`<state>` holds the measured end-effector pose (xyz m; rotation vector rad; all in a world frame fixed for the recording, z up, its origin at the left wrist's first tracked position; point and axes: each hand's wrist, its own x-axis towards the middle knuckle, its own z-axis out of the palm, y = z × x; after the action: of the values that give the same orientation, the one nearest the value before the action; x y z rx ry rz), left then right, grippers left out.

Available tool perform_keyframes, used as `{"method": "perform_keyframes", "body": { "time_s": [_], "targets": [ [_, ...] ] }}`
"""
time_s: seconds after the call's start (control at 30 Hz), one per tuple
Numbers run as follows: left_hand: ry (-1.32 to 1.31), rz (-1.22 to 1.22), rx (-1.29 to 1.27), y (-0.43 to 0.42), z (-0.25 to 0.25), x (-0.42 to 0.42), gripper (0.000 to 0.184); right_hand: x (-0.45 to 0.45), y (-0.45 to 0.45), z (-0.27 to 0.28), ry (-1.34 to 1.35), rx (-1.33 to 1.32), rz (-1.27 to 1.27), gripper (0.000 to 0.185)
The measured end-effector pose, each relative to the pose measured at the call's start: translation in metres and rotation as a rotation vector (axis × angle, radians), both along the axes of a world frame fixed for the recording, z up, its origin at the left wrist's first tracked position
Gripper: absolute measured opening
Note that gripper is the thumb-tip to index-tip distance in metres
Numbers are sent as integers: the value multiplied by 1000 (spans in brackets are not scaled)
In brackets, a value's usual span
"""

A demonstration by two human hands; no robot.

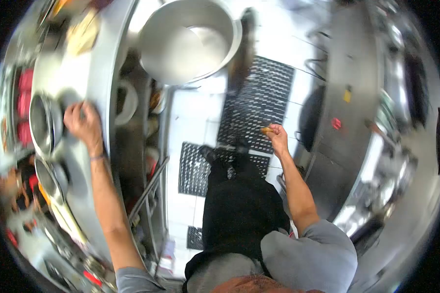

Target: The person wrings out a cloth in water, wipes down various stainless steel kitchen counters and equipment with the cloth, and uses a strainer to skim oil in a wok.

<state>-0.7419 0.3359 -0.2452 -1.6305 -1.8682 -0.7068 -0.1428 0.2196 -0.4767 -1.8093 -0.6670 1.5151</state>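
My left hand (84,126) is over the steel counter on the left with its fingers curled in. It is right beside the rim of a metal bowl (41,123); blur hides whether it touches the rim or grips anything. A second metal bowl (48,179) sits nearer to me on the same counter. Out over the floor, my right hand (278,140) is closed in a pinch. Between its fingertips is a small orange-brown piece (267,130), too small to name more exactly.
A big steel pot (183,46) stands ahead of me. Black perforated mats (264,93) cover part of the white tiled floor. On the right runs a steel counter (344,141) with a yellow item (347,94) and a red item (336,123). Shelves sit under the left counter (103,63).
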Motion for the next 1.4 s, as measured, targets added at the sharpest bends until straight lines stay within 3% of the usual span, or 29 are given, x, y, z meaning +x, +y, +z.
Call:
{"method": "perform_keyframes", "body": {
  "time_s": [0.13, 0.23, 0.37, 0.47, 0.73, 0.83, 0.97, 1.03, 1.1, 1.17, 1.23, 1.3, 1.37, 1.4],
  "targets": [
    [49, -11, -69, 1, 1, -4, 17, 69, -12, 114, 51, 293, -174, 31],
    [76, -10, -22, 5, -2, -9, 17, 88, -20, 215, 110, 480, -264, 34],
    [36, 17, -75, 2, 5, 1, 20, 96, -63, 306, 137, 756, -386, 32],
    [8, -1, -84, 5, 9, 7, 22, 87, -104, 353, 183, 981, -477, 32],
    [77, -81, -163, 8, 5, -5, 20, 30, -197, 445, 308, 1200, -608, 27],
    [79, -113, -117, 5, 9, 5, 21, 0, -208, 503, 619, 1330, -555, 26],
    [34, -217, -28, -16, 19, 75, 22, -27, -218, 568, 971, 1423, -183, 27],
    [5, -247, -56, -32, 14, 108, 22, -31, -220, 592, 872, 1381, -57, 21],
    [-153, -368, -142, -63, 12, 159, 21, -14, -187, 573, 902, 1583, 493, 49],
    [-154, -471, -62, -84, -11, 194, 20, 6, -183, 581, 689, 1618, 574, 52],
    [-526, -401, -196, -93, -72, 206, 20, 31, -230, 618, 294, 1449, 171, 37],
    [-275, -483, -317, -125, -63, 235, 20, 63, -244, 605, 154, 1464, 204, 50],
    [-280, -488, -400, -144, -79, 247, 21, 84, -247, 610, 68, 1540, -22, 51],
    [-164, -480, -466, -154, -82, 248, 20, 97, -250, 608, 34, 1562, -112, 54]
  ]
}}
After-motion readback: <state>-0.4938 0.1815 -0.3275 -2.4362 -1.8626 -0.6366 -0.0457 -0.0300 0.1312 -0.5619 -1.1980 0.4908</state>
